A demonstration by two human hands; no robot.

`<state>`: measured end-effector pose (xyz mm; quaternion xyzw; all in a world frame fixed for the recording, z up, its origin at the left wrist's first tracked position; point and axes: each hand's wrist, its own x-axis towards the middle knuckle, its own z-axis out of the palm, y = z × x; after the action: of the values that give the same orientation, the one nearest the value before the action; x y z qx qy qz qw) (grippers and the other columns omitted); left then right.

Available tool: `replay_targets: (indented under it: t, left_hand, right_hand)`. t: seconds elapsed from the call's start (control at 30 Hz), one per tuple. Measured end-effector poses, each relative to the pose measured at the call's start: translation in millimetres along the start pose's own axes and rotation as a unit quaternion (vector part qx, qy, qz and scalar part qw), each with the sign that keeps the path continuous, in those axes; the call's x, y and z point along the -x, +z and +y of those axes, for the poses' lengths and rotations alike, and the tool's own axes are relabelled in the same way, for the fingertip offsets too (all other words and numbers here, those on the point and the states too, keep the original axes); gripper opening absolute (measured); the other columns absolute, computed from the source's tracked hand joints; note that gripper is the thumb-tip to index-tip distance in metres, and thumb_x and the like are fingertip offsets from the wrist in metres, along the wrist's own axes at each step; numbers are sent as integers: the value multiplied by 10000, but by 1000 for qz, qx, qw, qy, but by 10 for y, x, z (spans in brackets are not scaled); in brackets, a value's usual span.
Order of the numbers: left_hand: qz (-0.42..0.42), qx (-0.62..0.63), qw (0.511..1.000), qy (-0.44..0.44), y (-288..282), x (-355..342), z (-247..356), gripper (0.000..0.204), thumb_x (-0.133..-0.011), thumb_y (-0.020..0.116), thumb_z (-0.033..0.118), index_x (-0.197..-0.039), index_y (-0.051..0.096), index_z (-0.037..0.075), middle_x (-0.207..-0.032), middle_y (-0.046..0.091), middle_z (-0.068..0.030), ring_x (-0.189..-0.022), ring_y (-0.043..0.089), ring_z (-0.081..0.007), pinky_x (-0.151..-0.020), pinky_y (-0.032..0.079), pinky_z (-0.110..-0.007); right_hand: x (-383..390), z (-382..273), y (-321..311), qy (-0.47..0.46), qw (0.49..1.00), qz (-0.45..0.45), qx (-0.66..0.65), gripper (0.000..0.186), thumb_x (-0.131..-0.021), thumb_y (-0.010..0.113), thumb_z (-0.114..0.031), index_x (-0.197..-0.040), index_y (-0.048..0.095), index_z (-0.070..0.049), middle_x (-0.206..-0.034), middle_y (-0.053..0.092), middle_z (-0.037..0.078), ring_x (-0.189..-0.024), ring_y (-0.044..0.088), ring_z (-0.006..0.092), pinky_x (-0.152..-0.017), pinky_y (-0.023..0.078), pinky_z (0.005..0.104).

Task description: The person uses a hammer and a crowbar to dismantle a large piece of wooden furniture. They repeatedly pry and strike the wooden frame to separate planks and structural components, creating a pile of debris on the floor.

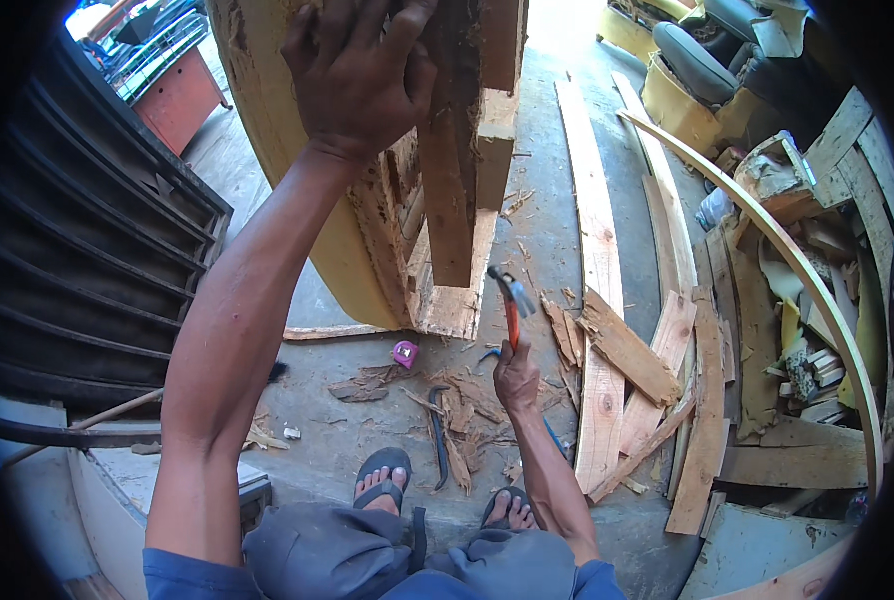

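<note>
A claw hammer (512, 308) with an orange-red handle is gripped in my right hand (517, 380), its metal head raised. It is close to the lower end of an upright wooden frame (450, 312) with yellow foam (267, 110) along its left side. My left hand (362, 75) grips the upper part of this frame, some fingers bent over it and partly hidden at the picture's top. Beside that hand, a dark, worn board (454, 180) runs down the frame. Near the frame's foot, a pink tape measure (405, 353) lies on the floor.
Wood splinters (467, 400) and a dark pry bar (438, 435) lie before my sandalled feet. Long planks (599, 220) stretch along the floor at right, beside piled wood scraps (817, 370) and a curved strip (817, 245). A dark ribbed panel (87, 230) stands left.
</note>
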<state>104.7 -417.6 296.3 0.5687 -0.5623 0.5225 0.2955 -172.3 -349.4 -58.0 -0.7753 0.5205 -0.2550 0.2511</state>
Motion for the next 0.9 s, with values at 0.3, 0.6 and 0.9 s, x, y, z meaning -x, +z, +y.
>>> replay_targets:
  t: [0.3,0.6,0.9]
  left_hand:
    - [-4,12,1000,4,3,1,-1,436,-808,579,160,-1236,644,106,-1397,566,-158,-1412,410,-337,-1150,212,-529]
    - [13,7,1000,4,28,16,-12,430,-812,581,156,-1233,650,101,-1401,566,-152,-1406,423,-327,-1141,231,-533]
    - [11,7,1000,3,13,-10,-5,429,-814,578,164,-1234,656,119,-1390,571,-155,-1403,422,-329,-1122,257,-534]
  right_hand:
    - [126,35,-12,-127,986,98,-52,304,-1010,513,-295,-1255,478,-118,-700,627,261,-617,623,488,-508,449,564]
    - [132,-225,-144,9,999,28,-36,243,-1040,447,-298,-1201,450,-117,-640,601,263,-593,612,498,-472,417,583]
    - [2,-27,-83,62,992,-100,47,267,-1029,463,-307,-1211,427,-115,-651,598,292,-654,620,516,-513,423,604]
